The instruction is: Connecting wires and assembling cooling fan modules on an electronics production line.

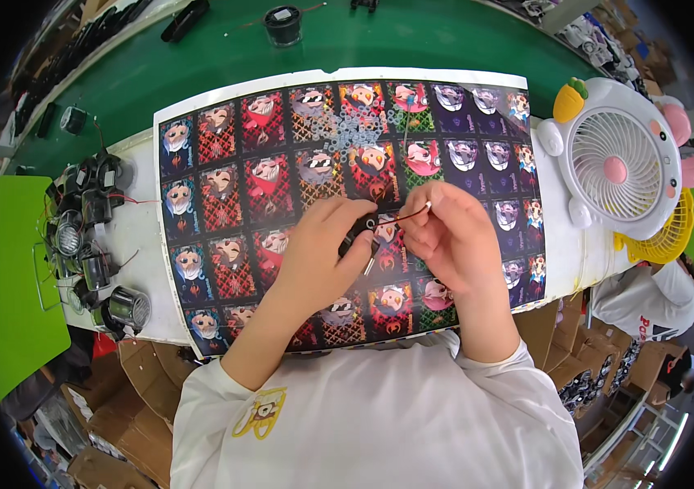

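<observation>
My left hand [318,244] is closed around a small black part [357,235] that has a round hole on top and a metal piece showing below. Dark red and black wires [401,218] run from that part to my right hand [463,236]. Thumb and fingers of the right hand pinch the wires close to their small white end [428,206]. Both hands are above a sheet printed with cartoon cards [267,174]. Beyond them, a loose heap of small translucent rings [355,130] lies on the sheet.
Several black and clear cylindrical parts with wires [96,205] are piled at the left table edge. A white animal-shaped fan [616,155] and a yellow basket [663,235] stand at right. Across the green surface [200,53] lies another wired cylinder [283,26]. Another person [649,300] is at lower right.
</observation>
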The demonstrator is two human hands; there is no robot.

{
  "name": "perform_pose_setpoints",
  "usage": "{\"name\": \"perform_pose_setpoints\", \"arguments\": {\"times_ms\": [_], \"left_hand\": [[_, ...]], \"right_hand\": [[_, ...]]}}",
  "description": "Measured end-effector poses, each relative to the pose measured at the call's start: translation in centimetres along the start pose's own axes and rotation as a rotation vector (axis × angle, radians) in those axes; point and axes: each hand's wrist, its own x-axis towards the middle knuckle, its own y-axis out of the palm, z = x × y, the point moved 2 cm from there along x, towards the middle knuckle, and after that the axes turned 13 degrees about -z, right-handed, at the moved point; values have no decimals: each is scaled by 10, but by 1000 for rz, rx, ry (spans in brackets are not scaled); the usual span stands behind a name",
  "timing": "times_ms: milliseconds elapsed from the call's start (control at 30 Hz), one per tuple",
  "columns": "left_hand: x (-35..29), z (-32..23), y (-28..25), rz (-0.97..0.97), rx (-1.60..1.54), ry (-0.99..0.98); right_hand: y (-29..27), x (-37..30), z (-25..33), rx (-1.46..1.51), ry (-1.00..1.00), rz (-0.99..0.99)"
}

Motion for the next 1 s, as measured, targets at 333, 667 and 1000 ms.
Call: {"name": "perform_pose_setpoints", "arguments": {"times_ms": [333,667,1000], "left_hand": [[-8,14,7,-19,-329,-236],[-11,10,6,-12,-236,-220],[-5,13,-11,162,-271,-188]], "right_hand": [[14,-6,-18,-628,-251,31],[12,37,25,-1246,-921,63],[-26,93,45,-1815,-1083,312]]}}
